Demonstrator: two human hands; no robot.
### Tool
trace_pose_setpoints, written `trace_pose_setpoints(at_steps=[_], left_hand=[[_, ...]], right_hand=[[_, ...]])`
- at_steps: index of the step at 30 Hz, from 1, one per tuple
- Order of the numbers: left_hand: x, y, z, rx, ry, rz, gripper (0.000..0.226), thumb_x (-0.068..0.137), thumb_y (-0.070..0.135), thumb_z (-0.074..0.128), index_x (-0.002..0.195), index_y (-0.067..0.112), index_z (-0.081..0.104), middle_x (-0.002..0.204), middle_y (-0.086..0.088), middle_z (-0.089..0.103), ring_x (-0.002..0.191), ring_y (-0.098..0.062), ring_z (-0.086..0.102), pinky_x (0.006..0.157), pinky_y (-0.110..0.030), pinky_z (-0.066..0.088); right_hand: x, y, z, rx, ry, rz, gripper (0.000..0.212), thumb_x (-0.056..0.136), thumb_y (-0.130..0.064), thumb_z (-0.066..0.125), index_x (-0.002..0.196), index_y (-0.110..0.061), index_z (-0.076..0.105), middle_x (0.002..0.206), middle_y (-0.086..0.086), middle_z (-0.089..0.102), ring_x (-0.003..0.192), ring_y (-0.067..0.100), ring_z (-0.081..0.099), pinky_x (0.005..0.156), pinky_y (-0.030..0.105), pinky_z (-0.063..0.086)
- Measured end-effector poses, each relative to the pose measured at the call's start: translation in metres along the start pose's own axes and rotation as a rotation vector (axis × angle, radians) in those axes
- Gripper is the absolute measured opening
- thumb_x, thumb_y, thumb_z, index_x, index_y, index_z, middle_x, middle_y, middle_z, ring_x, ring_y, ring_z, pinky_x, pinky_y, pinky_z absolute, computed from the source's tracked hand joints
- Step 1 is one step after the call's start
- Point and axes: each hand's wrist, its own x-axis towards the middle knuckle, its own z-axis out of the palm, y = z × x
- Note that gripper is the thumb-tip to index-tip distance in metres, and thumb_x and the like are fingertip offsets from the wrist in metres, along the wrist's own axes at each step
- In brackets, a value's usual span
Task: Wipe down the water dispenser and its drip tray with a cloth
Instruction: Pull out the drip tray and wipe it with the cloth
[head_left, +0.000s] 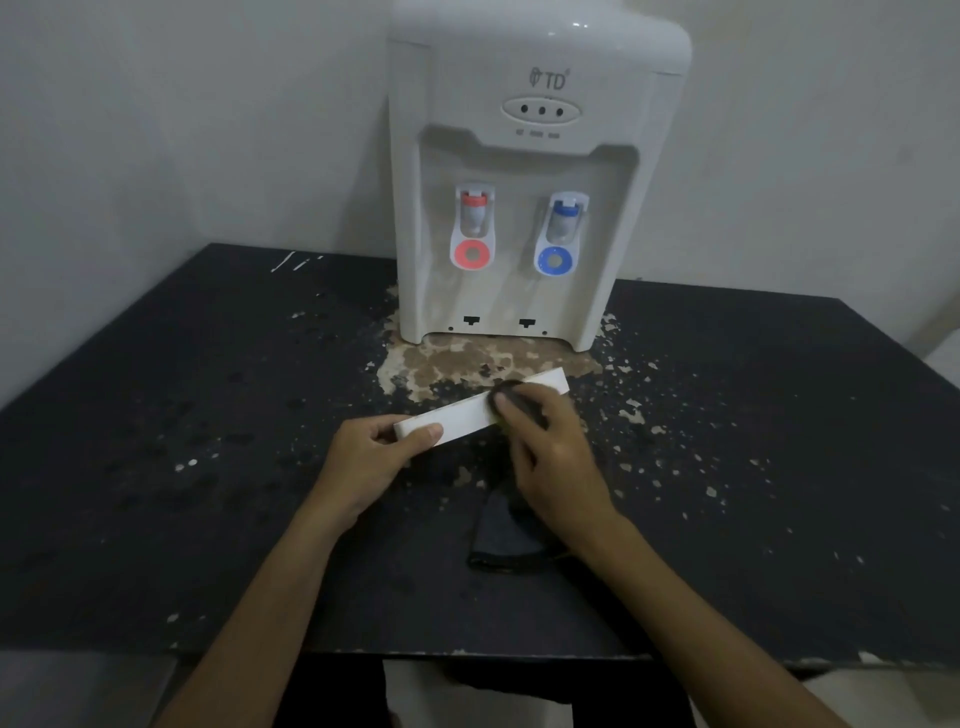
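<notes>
A white water dispenser (524, 197) with a red tap and a blue tap stands at the back of the black table, against the wall. Its white drip tray (467, 414) is out of the dispenser and held tilted over the table in front of it. My left hand (374, 457) grips the tray's left end, thumb on top. My right hand (550, 457) holds a dark cloth (506, 540) and presses it onto the tray's right half. The cloth's loose end hangs down under my right wrist.
The black table (208, 467) has worn, flaking paint, with a bare brown patch (467, 364) right before the dispenser. Pale walls close off the back and the left. The table's front edge runs below my forearms.
</notes>
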Motion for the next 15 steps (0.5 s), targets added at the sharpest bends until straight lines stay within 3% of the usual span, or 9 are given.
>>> trace_pose_setpoints(at_steps=[3,6,8,10,12,15], left_hand=[[0.000,-0.001,-0.001,-0.001,-0.012,0.008,0.016,0.077,0.027,0.074,0.091,0.019,0.072,0.053,0.014,0.063,0.051,0.006,0.056,0.051,-0.009,0.042],[-0.001,-0.002,-0.001,0.002,-0.019,0.024,0.018,0.078,0.023,0.074,0.094,0.018,0.071,0.052,0.016,0.063,0.052,0.007,0.056,0.051,-0.007,0.040],[-0.001,-0.002,-0.001,0.011,-0.017,0.029,0.020,0.078,0.024,0.074,0.096,0.018,0.071,0.053,0.014,0.062,0.052,0.007,0.056,0.050,-0.006,0.039],[0.000,-0.003,0.000,0.029,-0.008,0.030,0.022,0.077,0.025,0.075,0.098,0.019,0.071,0.062,0.011,0.064,0.054,0.007,0.057,0.051,-0.006,0.040],[0.000,-0.004,0.000,0.041,-0.005,0.033,0.024,0.076,0.025,0.076,0.099,0.018,0.071,0.069,0.010,0.066,0.056,0.007,0.059,0.053,-0.007,0.041],[-0.001,-0.005,0.000,0.025,-0.012,0.039,0.027,0.075,0.024,0.077,0.101,0.018,0.071,0.080,0.009,0.071,0.065,0.005,0.064,0.056,-0.009,0.045]], right_hand=[[-0.006,-0.008,0.009,-0.011,-0.052,-0.130,0.039,0.081,0.009,0.062,0.120,0.004,0.061,0.126,0.025,0.054,0.120,0.034,0.050,0.103,0.039,0.043],[-0.003,0.009,0.013,-0.041,-0.013,0.057,0.043,0.075,0.017,0.062,0.116,0.007,0.062,0.126,0.025,0.055,0.117,0.038,0.053,0.100,0.044,0.045],[0.004,0.025,0.010,-0.037,-0.004,0.180,0.043,0.074,0.020,0.059,0.115,0.007,0.063,0.125,0.025,0.057,0.114,0.038,0.056,0.103,0.037,0.040],[0.013,0.039,0.004,-0.036,-0.040,0.283,0.041,0.075,0.021,0.056,0.113,0.008,0.063,0.124,0.025,0.057,0.113,0.037,0.057,0.104,0.021,0.031],[0.022,0.046,-0.001,-0.030,-0.037,0.339,0.034,0.075,0.021,0.053,0.105,0.011,0.065,0.116,0.026,0.061,0.106,0.039,0.060,0.096,0.011,0.030],[0.027,0.035,-0.005,0.006,0.024,0.238,0.034,0.073,0.021,0.053,0.103,0.011,0.066,0.112,0.023,0.063,0.102,0.037,0.061,0.094,0.018,0.038]])
